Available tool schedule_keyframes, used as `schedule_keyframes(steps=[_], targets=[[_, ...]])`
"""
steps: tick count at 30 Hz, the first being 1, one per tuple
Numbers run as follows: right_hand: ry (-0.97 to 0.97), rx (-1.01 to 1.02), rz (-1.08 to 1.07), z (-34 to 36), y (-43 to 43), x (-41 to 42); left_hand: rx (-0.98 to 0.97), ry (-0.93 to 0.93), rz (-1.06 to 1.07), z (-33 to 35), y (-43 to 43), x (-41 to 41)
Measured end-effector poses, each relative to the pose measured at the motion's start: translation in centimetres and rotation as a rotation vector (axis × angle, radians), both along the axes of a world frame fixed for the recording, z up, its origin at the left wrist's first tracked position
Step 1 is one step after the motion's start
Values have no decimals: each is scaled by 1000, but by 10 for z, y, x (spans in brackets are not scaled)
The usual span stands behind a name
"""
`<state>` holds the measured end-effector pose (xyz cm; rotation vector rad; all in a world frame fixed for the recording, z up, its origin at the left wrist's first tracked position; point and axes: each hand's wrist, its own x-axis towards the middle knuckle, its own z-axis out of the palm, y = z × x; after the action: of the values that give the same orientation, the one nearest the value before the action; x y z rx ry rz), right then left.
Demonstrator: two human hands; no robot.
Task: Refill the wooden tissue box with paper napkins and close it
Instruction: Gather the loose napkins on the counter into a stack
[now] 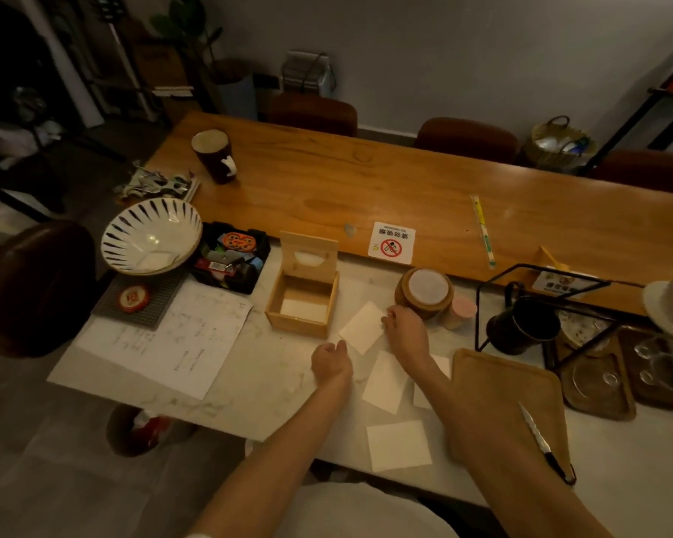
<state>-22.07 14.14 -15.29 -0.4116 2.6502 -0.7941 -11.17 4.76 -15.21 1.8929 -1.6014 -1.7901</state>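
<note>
The wooden tissue box stands on the white counter with its slotted lid tipped up at the back. A white napkin lies flat in its bottom. Several loose white napkins lie on the counter to its right: one beside the box, one nearer me, one at the front edge. My right hand rests with its fingertips on the right edge of the napkin beside the box. My left hand hovers just left of that napkin, fingers curled, holding nothing.
A sheet of paper lies left of the box, with a striped bowl and a black tray of small items behind. A round wooden jar, a black wire rack and a wooden board with a knife stand right.
</note>
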Motion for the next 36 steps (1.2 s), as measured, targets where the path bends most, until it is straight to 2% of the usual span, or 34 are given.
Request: schedule_keyframes(steps=[5, 12, 14, 18, 22, 25, 28, 31, 34, 36], targets=[[75, 163, 123, -16, -21, -6, 86, -7, 141, -3, 6, -22], [13, 194, 41, -18, -28, 0, 299, 81, 196, 3, 3, -32], [-23, 153, 18, -17, -23, 0, 307, 95, 172, -1, 1, -31], [-118, -136, -134, -6, 2, 5, 151, 125, 10, 2, 1, -22], [-293, -479, -312, 6, 42, 25, 133, 270, -213, 22, 3, 5], [-358, -530, -364, 0, 64, 41, 63, 310, -388, 25, 8, 22], [-401, -558, -372, -4, 73, 49, -9, 259, -582, 20, 12, 30], [-322, -453, -272, -11, 76, 46, -95, 139, -712, 13, 17, 30], [-123, -176, -41, -13, 74, 37, -57, 15, -693, 12, 25, 28], [-21, -28, 120, -10, 66, 35, -123, -107, -788, 11, 31, 28]])
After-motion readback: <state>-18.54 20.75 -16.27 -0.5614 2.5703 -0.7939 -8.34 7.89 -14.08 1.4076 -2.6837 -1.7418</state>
